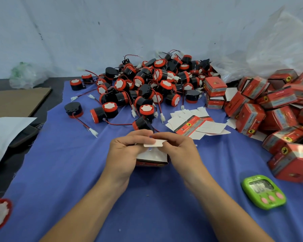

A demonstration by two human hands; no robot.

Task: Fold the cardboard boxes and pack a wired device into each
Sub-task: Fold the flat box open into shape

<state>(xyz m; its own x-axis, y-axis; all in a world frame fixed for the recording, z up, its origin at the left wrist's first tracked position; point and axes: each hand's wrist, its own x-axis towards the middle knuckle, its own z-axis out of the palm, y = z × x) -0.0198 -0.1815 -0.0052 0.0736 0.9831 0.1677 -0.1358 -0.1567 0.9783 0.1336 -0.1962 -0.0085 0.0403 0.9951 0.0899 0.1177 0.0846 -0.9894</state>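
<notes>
Near the blue cloth's point(59, 172) front edge, the left hand point(124, 151) and right hand point(178, 151) both grip a small cardboard box point(152, 158) (white flap point(154, 143) pinched between fingertips).

Print on the red boxes point(215, 86) and green timer point(263, 191) is too blurred to read.

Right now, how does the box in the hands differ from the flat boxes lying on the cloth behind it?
The box is folded up into shape, one white flap raised; the flat boxes lie unfolded. The box is gripped by the left hand and right hand; the flat boxes rest untouched on the blue cloth. Both are red printed outside and white inside.
</notes>
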